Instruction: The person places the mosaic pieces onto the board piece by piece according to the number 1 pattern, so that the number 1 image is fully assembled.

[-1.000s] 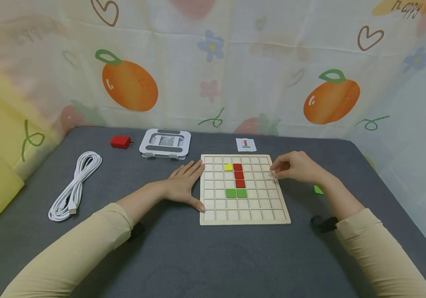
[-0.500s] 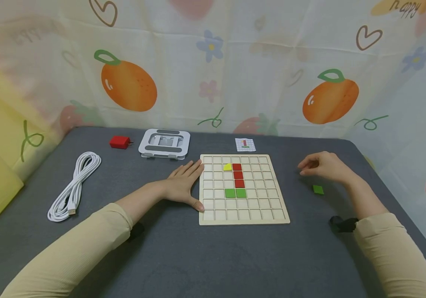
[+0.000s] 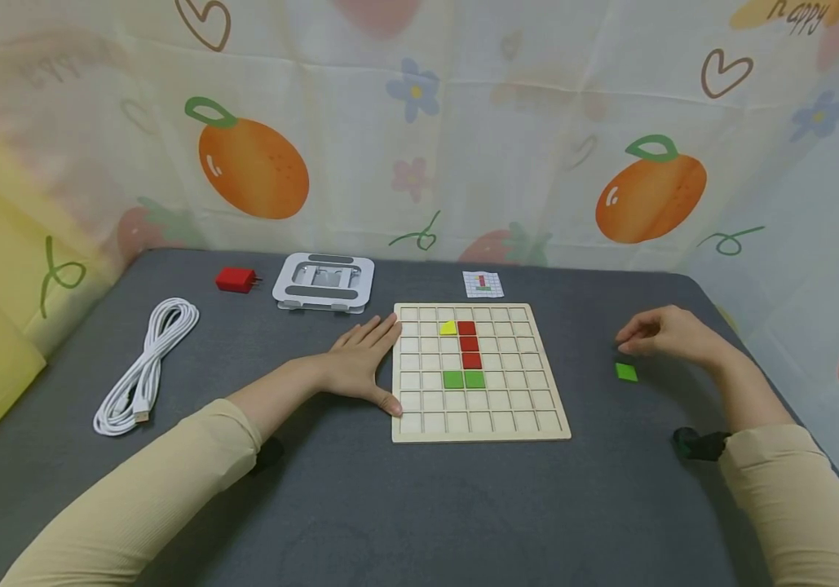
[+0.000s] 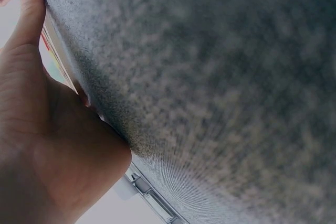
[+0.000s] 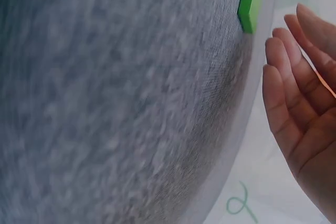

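My left hand [image 3: 360, 364] lies with fingers spread along the left edge of a wooden grid board [image 3: 514, 401], thumb and fingertips touching its rim. On the board sit three red squares [image 3: 470, 344] in a column, a yellow piece [image 3: 448, 328] left of the top one, and two green squares [image 3: 464, 380] below. Off to the board's right, my right hand [image 3: 672, 334] hovers just behind a loose green tile [image 3: 626, 372] on the table. In the right wrist view its fingers [image 5: 278, 56] are loosely bent, holding nothing, a short way from the green tile [image 5: 250, 3].
Behind the board lies a small paper card [image 3: 483, 284] with a printed coloured grid. A white folding stand [image 3: 324, 283], a red plug adapter [image 3: 236, 280] and a coiled white cable [image 3: 147, 367] are at the left. A printed curtain [image 3: 507, 163] hangs behind the table.
My right hand has moved away from the board's right edge, rightward to the loose green tile, which its arm partly covered before. The left hand stays at the board.
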### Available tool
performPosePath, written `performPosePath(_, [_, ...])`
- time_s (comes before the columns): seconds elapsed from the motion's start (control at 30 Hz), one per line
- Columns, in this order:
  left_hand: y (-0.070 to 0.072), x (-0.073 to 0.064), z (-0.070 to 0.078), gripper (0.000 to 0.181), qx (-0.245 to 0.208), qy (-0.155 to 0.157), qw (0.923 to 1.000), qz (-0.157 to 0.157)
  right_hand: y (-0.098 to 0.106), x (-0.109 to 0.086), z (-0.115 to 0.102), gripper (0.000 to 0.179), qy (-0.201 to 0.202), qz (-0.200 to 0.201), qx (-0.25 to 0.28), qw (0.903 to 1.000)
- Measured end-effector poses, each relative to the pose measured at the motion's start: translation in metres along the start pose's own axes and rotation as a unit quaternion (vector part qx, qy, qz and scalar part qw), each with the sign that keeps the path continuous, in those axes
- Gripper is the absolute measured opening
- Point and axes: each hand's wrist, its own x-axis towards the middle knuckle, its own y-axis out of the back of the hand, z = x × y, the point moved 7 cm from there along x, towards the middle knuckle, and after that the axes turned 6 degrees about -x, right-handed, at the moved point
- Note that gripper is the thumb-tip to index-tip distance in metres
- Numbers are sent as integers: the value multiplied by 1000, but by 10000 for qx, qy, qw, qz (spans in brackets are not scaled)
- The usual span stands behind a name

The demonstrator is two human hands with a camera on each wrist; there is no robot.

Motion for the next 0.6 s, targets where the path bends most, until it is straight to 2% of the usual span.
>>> performPosePath(0.2, [1,-1,0,133,-7,24,10000,-35,-6,-3,8,25,2,-372,317,9988])
performPosePath(0.6, [4,-4,6,133,49,-17,10000,-69,-18,-2,13,30,-11,-747,408,9964])
